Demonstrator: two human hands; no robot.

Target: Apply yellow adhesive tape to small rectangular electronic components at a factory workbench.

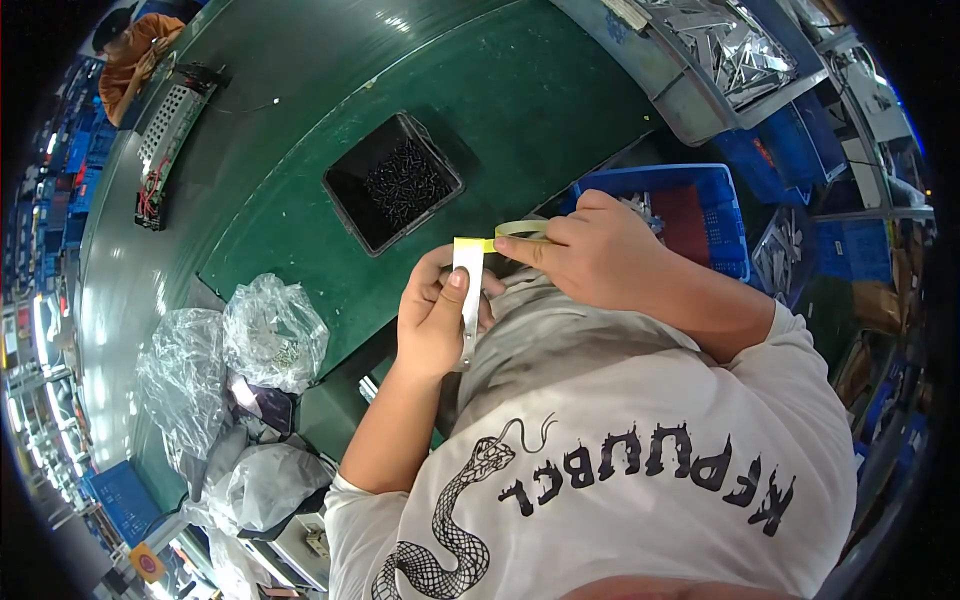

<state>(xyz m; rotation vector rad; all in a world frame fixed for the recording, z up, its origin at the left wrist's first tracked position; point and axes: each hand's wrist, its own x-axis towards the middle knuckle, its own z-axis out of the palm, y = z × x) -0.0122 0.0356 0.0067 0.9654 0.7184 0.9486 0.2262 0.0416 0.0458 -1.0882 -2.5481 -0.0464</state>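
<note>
My left hand (430,325) grips a narrow, pale metal strip (471,290) upright, with the thumb on its face and the fingers behind. Bright yellow tape (487,244) lies across the strip's top end and runs to the right. From there it meets a curved, yellowish band (522,227), which looks like the tape's roll seen edge-on. My right hand (605,250) is closed around that roll, its index finger pointing left along the tape. Part of the roll is hidden behind the right fingers.
A black bin (395,185) of small dark screws stands on the green table (290,215). Right of it is a blue basket (735,215) with parts; beyond, a grey crate (690,105) of metal pieces. Plastic bags (270,335) lie left. Across the table, a person (135,55) sits near an electronic assembly (175,130).
</note>
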